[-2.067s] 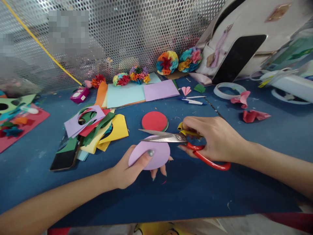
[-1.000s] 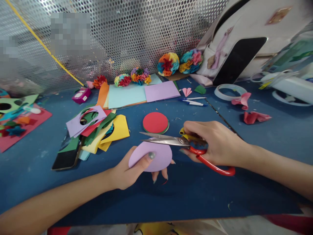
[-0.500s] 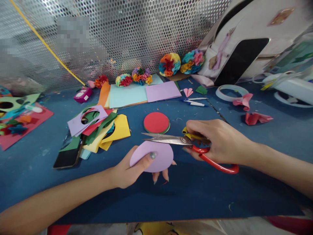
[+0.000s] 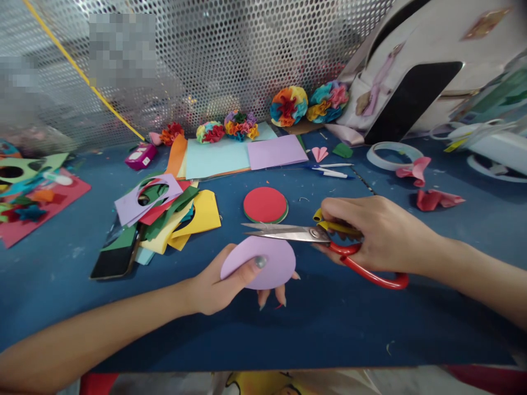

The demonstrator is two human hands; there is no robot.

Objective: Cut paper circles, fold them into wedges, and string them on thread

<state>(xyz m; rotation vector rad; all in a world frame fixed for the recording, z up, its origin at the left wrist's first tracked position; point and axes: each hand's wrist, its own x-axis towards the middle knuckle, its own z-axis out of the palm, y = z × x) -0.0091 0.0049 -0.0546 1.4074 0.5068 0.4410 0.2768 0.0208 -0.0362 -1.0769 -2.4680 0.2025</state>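
Observation:
My left hand point(image 4: 224, 282) pinches a lilac paper disc point(image 4: 263, 266), thumb on top and fingers underneath, just above the blue table point(image 4: 288, 329). My right hand point(image 4: 370, 233) grips scissors point(image 4: 304, 235) with red and yellow handles. Their steel blades point left along the disc's upper edge and look nearly closed. A stack of cut discs with a red one on top point(image 4: 265, 205) lies just behind the scissors.
Cut paper scraps point(image 4: 164, 211) pile over a black phone point(image 4: 116, 260) at the left. Coloured sheets point(image 4: 242, 153), paper flowers point(image 4: 288, 105), a pen point(image 4: 329, 173), a tape ring point(image 4: 393, 155) and a white bag point(image 4: 420, 66) sit at the back against a perforated metal screen.
Both hands stay in the same grip. The scissors and disc have shifted slightly to the right, and the blades remain at the disc's top edge.

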